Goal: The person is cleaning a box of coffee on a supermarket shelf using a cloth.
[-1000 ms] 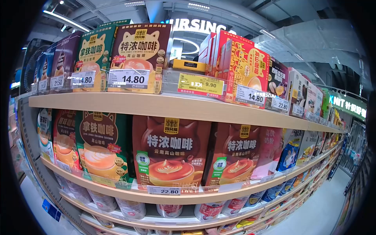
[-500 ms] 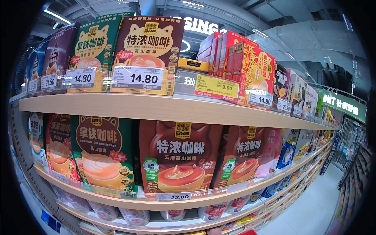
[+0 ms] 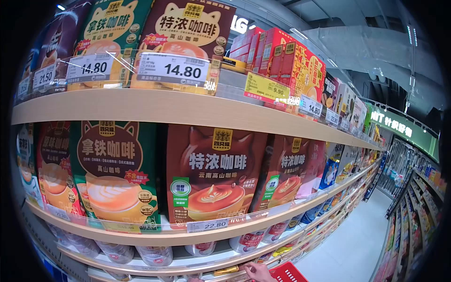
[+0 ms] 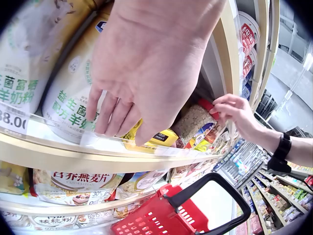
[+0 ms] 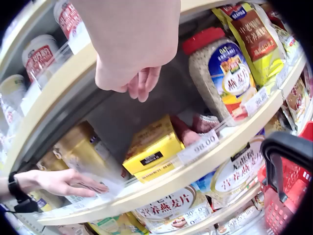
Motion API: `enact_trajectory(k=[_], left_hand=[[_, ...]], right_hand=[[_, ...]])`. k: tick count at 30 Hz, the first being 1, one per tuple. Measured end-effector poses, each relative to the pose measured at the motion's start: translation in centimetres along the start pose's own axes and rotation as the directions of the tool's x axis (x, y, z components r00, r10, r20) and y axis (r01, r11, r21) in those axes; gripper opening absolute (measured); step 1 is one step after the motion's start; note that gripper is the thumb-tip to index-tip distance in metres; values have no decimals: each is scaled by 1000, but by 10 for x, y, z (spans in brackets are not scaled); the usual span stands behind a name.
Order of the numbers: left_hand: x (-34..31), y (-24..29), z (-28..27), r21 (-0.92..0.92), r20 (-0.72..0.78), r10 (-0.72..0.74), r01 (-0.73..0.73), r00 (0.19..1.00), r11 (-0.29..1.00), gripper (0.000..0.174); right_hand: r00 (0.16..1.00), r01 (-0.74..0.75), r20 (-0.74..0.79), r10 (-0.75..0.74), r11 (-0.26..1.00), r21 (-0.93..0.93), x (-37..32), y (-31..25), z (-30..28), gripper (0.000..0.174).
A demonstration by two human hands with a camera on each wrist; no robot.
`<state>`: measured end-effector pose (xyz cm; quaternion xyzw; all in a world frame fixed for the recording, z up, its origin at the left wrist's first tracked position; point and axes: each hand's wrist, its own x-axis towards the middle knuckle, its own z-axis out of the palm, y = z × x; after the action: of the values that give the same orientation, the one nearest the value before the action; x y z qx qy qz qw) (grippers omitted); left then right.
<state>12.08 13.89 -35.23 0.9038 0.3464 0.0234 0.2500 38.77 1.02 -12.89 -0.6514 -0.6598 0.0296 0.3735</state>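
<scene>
My left hand (image 4: pixel 146 73) reaches over a lower shelf, its fingers extended in front of goat milk powder cans (image 4: pixel 68 110). In the right wrist view that left hand (image 5: pixel 68 183) lies along the clear shelf front, close to the cans' bases. My right hand (image 5: pixel 134 49) hangs with loosely curled fingers above a yellow box (image 5: pixel 154 144), and nothing shows in its grasp. To its right stands a red-lidded jar of oats (image 5: pixel 222 73). The left wrist view has the right hand (image 4: pixel 239 115) overlapping the jar's lid. Only the right hand (image 3: pixel 259 271) appears in the head view, low down.
A red shopping basket (image 4: pixel 161 213) with a black handle (image 4: pixel 234 188) is below the shelf. Coffee boxes (image 3: pixel 211 174) fill the upper shelves behind clear fronts with price tags. Bagged oatmeal (image 5: pixel 239 169) sits one shelf lower. An aisle floor (image 3: pixel 350 235) runs to the right.
The head view has shifted, so the shelves sit further left and more of the aisle shows. More of the right hand and the red basket have come into view at the bottom.
</scene>
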Motion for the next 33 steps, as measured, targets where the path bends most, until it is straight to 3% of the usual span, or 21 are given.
enact_trajectory(k=[1,3,5,7,9,11,14,18,21,23,28,33], left_hand=[[-1,2,1,-5,1,2,-2,1000,1000,53],[8,9,1,-19,-9,16,-16,1000,1000,53],[9,18,7,-31,-1,32,-32,999,999,53],[6,25,14,-40,16,49,-48,999,998,52],[-2,27,19,-43,36,57,-56,998,998,52],[-9,26,18,-40,45,58,-56,997,998,52],[-17,19,9,-25,51,59,-57,997,998,52],[-21,11,-7,-1,52,61,-61,997,998,52],[-31,1,-19,26,68,59,-61,996,998,52],[-37,-3,-24,41,80,56,-59,995,997,52],[-46,-18,-50,93,95,39,-48,995,995,51],[-44,-27,-73,132,101,38,-52,994,990,51]], right_hand=[[1000,0,5,0,1000,-4,3,-15,-15,15],[982,187,14,-188,981,54,16,-40,-49,9],[853,503,-128,-506,862,-54,38,-65,-83,8],[815,568,-30,-579,807,-161,51,-65,-115,9],[724,644,-23,-690,687,-337,74,-95,-161,11],[676,655,-5,-737,603,-455,97,-114,-205,15],[619,626,-112,-778,574,-528,132,-151,-269,20],[608,434,-377,-699,689,-580,173,-208,-342,22],[577,436,-461,-674,732,-524,212,-234,-392,19],[560,357,-470,-683,710,-607,233,-261,-417,18],[573,405,-426,-700,694,-595,305,-289,-467,31],[588,414,-431,-685,712,-567,348,-309,-460,45]])
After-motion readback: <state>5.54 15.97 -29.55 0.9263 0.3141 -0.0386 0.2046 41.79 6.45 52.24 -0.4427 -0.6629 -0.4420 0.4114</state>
